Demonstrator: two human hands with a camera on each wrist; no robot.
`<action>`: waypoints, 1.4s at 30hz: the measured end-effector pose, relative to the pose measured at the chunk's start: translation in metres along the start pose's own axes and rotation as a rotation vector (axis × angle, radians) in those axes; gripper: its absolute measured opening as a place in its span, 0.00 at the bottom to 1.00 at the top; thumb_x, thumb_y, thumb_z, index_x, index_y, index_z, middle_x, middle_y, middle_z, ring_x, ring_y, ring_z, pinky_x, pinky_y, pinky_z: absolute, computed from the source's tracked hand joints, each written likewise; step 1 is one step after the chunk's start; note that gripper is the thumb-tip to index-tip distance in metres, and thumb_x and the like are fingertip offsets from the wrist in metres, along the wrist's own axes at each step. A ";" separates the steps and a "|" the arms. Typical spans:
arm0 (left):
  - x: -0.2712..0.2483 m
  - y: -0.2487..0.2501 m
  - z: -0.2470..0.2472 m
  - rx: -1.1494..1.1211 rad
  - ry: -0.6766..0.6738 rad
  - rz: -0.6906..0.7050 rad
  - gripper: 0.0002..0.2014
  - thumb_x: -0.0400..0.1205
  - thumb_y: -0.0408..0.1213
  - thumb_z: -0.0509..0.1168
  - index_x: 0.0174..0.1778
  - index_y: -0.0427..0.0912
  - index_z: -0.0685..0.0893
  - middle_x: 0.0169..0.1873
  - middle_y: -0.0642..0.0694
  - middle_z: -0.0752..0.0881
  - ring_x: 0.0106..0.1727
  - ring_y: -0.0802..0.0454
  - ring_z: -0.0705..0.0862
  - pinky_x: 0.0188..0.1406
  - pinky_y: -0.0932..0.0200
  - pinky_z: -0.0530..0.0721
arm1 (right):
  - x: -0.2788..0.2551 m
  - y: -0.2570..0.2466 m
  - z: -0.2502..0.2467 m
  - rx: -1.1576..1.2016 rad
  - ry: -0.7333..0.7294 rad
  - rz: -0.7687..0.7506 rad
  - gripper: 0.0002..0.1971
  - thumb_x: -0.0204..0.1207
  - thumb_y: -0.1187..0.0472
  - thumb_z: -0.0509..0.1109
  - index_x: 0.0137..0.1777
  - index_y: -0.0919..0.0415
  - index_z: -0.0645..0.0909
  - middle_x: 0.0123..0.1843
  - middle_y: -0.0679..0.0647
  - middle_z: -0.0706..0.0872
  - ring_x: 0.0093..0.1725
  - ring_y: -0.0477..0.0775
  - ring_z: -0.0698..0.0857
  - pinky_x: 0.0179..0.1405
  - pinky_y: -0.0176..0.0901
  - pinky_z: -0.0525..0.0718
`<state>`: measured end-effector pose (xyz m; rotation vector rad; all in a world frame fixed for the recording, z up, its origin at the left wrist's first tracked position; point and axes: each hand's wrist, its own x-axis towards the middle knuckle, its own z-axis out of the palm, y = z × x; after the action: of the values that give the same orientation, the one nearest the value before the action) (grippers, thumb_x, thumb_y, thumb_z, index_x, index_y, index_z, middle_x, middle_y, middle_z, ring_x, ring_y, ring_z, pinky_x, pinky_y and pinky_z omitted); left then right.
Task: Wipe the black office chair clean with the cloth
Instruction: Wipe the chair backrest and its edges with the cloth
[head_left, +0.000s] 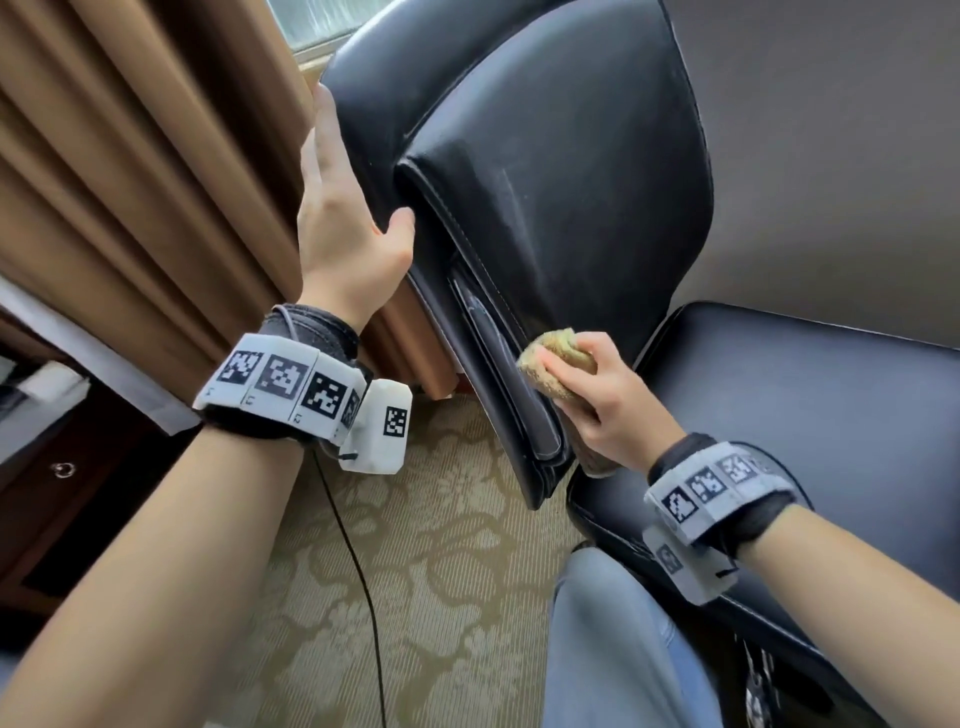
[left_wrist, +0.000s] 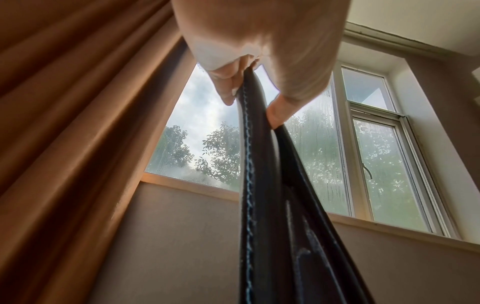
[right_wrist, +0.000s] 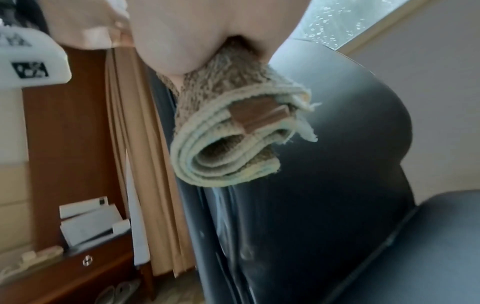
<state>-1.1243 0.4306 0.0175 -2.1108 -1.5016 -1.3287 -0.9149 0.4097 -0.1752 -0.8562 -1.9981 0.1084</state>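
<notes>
Head view: the black office chair (head_left: 561, 171) stands beside a brown curtain (head_left: 130, 156), its backrest upright and its seat (head_left: 810, 415) to the right. The left hand (head_left: 348, 228) steadies the backrest's side edge, fingers (head_left: 324, 124) extended along the rear and thumb pressed on the front; the left wrist view confirms the stitched edge pinched between thumb and fingers. The right hand (head_left: 608, 400) grips the folded cloth (head_left: 556, 364) and presses it against the lower backrest, at the seam next to the side panel (head_left: 498, 364) and just above the seat. In the right wrist view, the cloth (right_wrist: 233, 131) appears rolled in several layers, with a frayed corner hanging free; faint pale streaks mark the leather below it.

Risks, as judged from this arrangement: the loose roll may unfold under a long stroke, leaving bare skin on the leather. The frayed corner could snag in the seam. A stroke that skirts the recessed seam would leave dirt there. If the left hand loosens, the backrest may swing or tilt away from the wiping pressure, weakening contact. A black cable (head_left: 353, 561) trailing from the left wrist over the patterned carpet (head_left: 441, 571) could catch the chair's base, which is out of view.
</notes>
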 end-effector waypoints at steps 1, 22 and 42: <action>0.000 0.000 0.000 0.008 0.000 0.002 0.41 0.73 0.29 0.66 0.79 0.25 0.52 0.74 0.32 0.65 0.76 0.42 0.66 0.65 0.86 0.50 | -0.011 0.005 0.002 -0.018 -0.026 -0.008 0.21 0.76 0.61 0.60 0.70 0.63 0.75 0.62 0.58 0.68 0.59 0.59 0.74 0.61 0.41 0.76; 0.002 -0.003 0.002 -0.008 -0.022 -0.018 0.42 0.75 0.29 0.66 0.80 0.28 0.50 0.74 0.34 0.64 0.75 0.43 0.66 0.62 0.88 0.50 | -0.038 -0.054 0.066 0.298 0.484 0.685 0.25 0.73 0.65 0.71 0.70 0.68 0.74 0.61 0.57 0.68 0.63 0.55 0.73 0.68 0.17 0.60; 0.002 0.008 -0.005 0.016 -0.080 -0.099 0.42 0.76 0.30 0.65 0.81 0.32 0.47 0.74 0.36 0.64 0.73 0.43 0.69 0.62 0.75 0.57 | 0.004 -0.082 0.054 0.510 0.728 1.052 0.22 0.79 0.63 0.66 0.73 0.64 0.72 0.64 0.59 0.68 0.61 0.46 0.72 0.49 0.04 0.54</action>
<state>-1.1201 0.4254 0.0242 -2.1289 -1.6634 -1.2741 -1.0021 0.3640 -0.1703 -1.2720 -0.6534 0.7457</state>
